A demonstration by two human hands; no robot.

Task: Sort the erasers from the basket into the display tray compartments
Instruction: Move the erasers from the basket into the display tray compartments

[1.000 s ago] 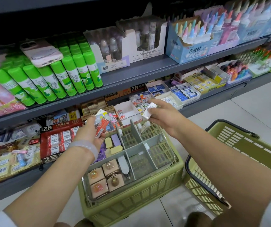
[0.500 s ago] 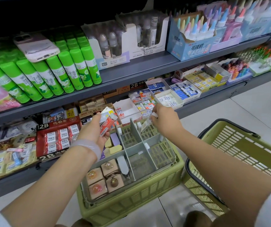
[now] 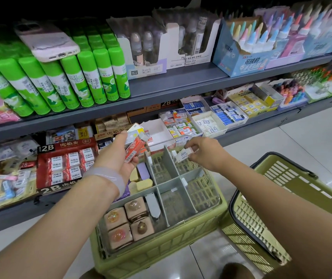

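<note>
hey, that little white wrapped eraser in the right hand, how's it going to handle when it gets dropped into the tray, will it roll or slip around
The white eraser looks like a flat-sided block, so it probably won't roll. The right hand pinches it with fingertips alone, so it is likely light. Its wrapper looks smooth, so it may slide a little on the clear tray.

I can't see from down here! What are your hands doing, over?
Left hand holds several packaged erasers. Right hand pinches white eraser over tray far compartment. Nothing in the way.
</note>
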